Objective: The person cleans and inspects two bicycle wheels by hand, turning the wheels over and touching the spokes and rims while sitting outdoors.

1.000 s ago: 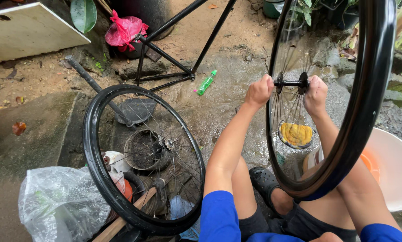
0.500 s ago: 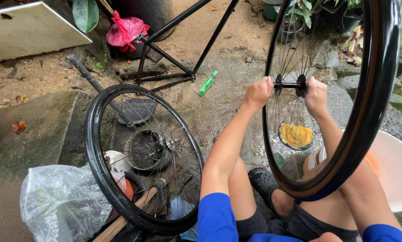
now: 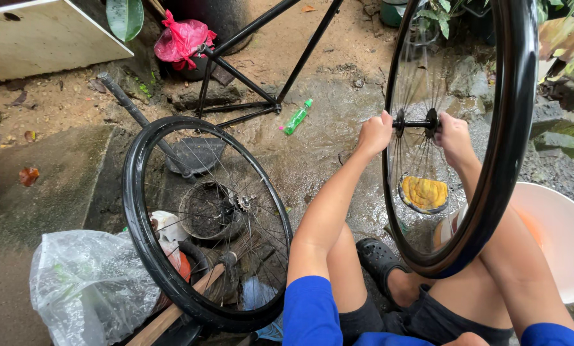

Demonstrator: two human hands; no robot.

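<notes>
An upright bicycle wheel (image 3: 492, 160) stood at right, above the person's knees. A second wheel (image 3: 204, 224) leaned at left. The left hand (image 3: 375, 133) and right hand (image 3: 452, 136) each clenched one end of the upright wheel's axle (image 3: 415, 123).

wheel (image 3: 492, 160): black rim
sponge (image 3: 424, 193): yellow
bottle (image 3: 297, 117): green
bag (image 3: 183, 40): pink
basin (image 3: 559, 237): white
sleeves (image 3: 312, 314): blue
</notes>
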